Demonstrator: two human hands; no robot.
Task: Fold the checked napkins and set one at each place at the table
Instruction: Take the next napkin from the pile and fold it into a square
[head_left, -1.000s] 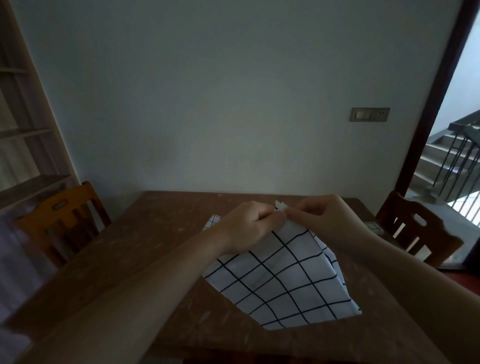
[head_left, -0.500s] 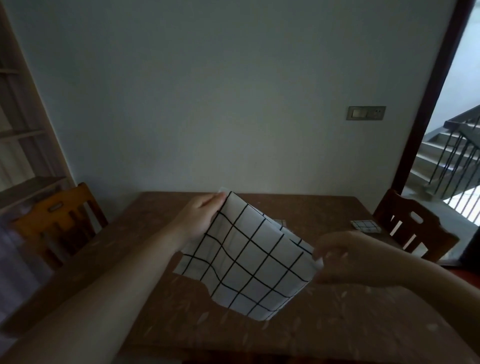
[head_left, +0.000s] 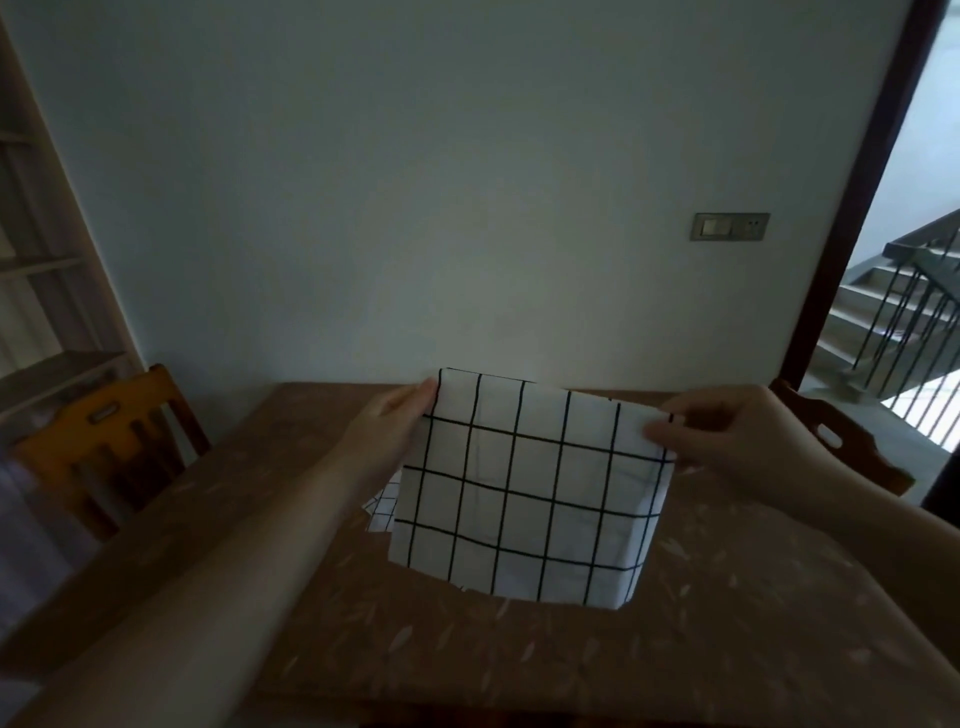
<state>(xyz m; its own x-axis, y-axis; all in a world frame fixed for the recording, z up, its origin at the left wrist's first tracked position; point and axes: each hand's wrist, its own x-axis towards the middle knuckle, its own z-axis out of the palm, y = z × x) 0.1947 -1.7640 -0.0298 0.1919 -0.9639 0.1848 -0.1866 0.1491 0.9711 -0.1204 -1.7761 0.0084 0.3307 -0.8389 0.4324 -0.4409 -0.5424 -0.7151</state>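
Holding the checked napkin stretched between both hands, the person keeps it raised above the middle of the tabletop, its lower edge hanging down toward the wood. At left, the left hand pinches the upper left corner, fingers behind the cloth. In the centre, the napkin appears already doubled, with its long axis running from the tabletop's left edge toward its right edge and its top edge sloping slightly down to the right. A second piece of checked cloth lies flat on the tabletop just behind the lower left corner of the held napkin. At right, the right hand pinches the upper right corner, thumb on the near face. Both hands sit at opposite ends of the top edge, equally near; the next fold probably requires bringing one corner across to the other.
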